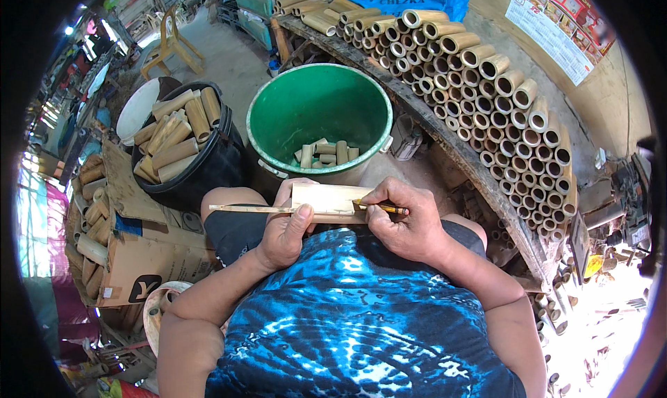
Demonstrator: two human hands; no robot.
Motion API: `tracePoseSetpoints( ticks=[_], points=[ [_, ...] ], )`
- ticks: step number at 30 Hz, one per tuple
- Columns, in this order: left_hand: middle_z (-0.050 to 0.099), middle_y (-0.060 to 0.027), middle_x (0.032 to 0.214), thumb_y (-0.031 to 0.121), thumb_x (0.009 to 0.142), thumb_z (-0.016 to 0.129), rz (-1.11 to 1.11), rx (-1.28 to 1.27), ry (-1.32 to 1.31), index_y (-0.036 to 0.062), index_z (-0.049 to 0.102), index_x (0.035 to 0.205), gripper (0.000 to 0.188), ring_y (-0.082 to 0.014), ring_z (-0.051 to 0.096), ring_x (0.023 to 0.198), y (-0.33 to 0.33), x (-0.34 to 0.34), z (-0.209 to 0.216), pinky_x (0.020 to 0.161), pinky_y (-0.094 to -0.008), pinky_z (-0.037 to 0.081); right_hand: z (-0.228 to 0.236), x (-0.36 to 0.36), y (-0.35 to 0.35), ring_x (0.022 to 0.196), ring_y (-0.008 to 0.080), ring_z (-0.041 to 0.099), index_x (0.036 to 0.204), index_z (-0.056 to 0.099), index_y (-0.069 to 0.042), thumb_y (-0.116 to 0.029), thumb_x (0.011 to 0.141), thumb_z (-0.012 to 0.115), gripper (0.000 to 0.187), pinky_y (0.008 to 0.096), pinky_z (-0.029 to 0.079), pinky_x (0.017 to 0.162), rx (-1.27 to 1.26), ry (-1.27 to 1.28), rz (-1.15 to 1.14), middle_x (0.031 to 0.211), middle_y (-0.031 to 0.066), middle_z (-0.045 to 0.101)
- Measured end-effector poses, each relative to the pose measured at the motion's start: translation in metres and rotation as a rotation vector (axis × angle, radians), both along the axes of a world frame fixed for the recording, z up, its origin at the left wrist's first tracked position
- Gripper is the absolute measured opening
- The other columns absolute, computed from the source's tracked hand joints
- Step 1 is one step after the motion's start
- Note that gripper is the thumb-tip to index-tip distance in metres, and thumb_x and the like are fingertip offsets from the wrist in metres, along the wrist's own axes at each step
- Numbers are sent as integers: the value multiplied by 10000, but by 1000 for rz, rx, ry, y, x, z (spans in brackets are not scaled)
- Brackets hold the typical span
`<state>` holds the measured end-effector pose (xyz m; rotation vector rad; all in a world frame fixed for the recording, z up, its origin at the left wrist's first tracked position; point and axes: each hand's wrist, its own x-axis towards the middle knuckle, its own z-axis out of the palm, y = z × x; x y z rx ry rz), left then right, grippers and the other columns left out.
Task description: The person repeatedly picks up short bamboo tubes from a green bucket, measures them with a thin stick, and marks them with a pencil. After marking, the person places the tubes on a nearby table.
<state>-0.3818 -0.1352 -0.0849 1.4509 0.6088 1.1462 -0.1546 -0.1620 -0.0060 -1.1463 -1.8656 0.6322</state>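
Note:
Above my lap, my left hand (286, 228) grips a pale bamboo tube (326, 195) lying sideways. The same hand's thumb presses a thin bamboo strip (246, 208) along the tube; one end of the strip sticks out to the left. My right hand (404, 217) is closed round a pencil (389, 208), yellow and dark in colour. Its tip touches the tube near the right end, by the strip's edge. Fingers behind the tube are hidden.
A green tub (260, 130) with several short bamboo pieces stands ahead. To its left are a black bin (233, 155) of bamboo pieces and a cardboard box (149, 259). Bamboo tubes (479, 92) are stacked on a wooden bench (445, 137) at right. A yellow chair (170, 47) stands far left.

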Motion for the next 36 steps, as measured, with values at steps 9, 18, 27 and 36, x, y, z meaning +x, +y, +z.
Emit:
tracePoseSetpoints(
  ticks=[9,18,27,36],
  points=[
    [489,-12,877,320,1043,459,7,8,-19,0,430,1255,385,-37,427,664,-2,2,2,586,-204,358,0,-3,0,648,74,590,876,630,30,5,872,601,38,238,474,566,-64,69,73,765,65,647],
    [438,-33,1041,309,1047,442,5,12,-39,-43,489,1212,391,-44,438,698,-1,0,0,603,-222,379,-1,-15,6,603,186,644,903,647,-22,-53,809,656,100,311,514,571,-4,42,46,708,125,640],
    [429,-39,1073,288,1045,447,14,13,-11,-64,521,1180,384,-42,440,714,-1,-3,3,620,-225,390,-1,-13,6,676,81,608,908,627,33,12,872,603,48,245,495,610,-124,141,99,760,60,653],
    [497,-8,906,304,1039,463,22,20,-23,-8,440,1255,381,-40,432,707,-2,-4,5,627,-205,373,6,-29,11,666,70,601,898,627,32,11,865,607,43,238,485,589,-52,17,124,753,55,649]
  ],
)
